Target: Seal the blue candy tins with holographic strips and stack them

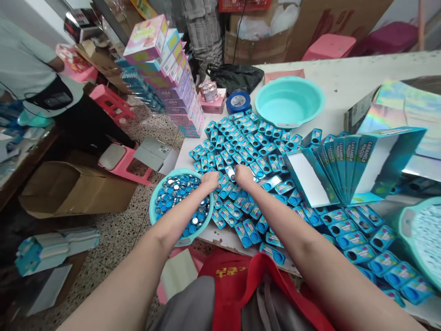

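Note:
My left hand (210,181) is closed at the right rim of a turquoise basin (154,192), beside the spread of small blue boxes. What its fingers hold, if anything, is too small to make out. The basin contains many round blue-and-silver caps (171,191). A short way to the right, my right hand (243,177) is also closed, low over the boxes. Against its fingers stands a small blue box (230,173) with a pale, shiny face; whether the hand grips it is unclear. Many similar blue boxes (248,230) with round openings or discs cover the table around both hands.
Open blue display cartons (344,161) stand at right. Behind the boxes sit a second turquoise basin (289,99), blue tape (238,102) and stacked pink-purple boxes (182,92). Another basin (406,225) is at far right. A person (37,69) stands left, near pink stools (120,161).

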Demonstrator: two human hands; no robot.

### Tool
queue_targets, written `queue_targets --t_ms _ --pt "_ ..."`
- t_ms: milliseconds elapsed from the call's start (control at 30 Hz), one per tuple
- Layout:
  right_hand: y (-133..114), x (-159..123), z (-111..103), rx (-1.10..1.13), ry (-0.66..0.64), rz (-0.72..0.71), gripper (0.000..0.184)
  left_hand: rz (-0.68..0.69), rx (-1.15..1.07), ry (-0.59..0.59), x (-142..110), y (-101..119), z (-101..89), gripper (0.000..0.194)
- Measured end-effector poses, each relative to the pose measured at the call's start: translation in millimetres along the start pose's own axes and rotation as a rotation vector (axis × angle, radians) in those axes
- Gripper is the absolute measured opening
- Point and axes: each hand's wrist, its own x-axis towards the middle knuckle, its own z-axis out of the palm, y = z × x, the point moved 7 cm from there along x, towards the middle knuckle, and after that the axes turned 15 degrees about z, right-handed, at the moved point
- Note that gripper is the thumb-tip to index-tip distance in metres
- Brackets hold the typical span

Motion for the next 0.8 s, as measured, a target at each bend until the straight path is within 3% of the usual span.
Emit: queue_targets --t_ms 133,267,367,433,567,667,800 --pt "33.7 -15.4 -4.5 0.259 -0.066 0.031 0.019 0.077 -0.221 0.079 -29.9 -7.4 6.2 0.026" --pt "74.5 -51.0 4.0 0.483 -0.205 0.052 0.02 0.111 -0.933 -0.034 -75.7 1.7 59.8 0.016" --pt "94.3 -80.3 26.3 0.818 -0.488 0.137 0.012 0.093 -1.178 -0.109 -101.6 15.2 92.5 0.018" --pt "102.5 -92.9 39.8 1.006 -0.613 0.241 0.015 0.104 -1.084 -0.093 -107.4 20.5 100.2 0.013" --pt "114.5 -98.3 49.2 1.049 -0.574 0.381 0.016 0.209 -0.511 0.005 -99.2 32.8 88.9 0.009" --pt "119.8 -99.0 48.8 1.056 -0.559 0.39 0.013 0.251 -0.157 -0.058 -88.0 48.0 87.8 0.02" --pt "130.9 -99.1 47.3 1.038 -0.537 0.339 0.023 0.213 -0.042 -0.14 -75.8 61.5 93.0 0.034"
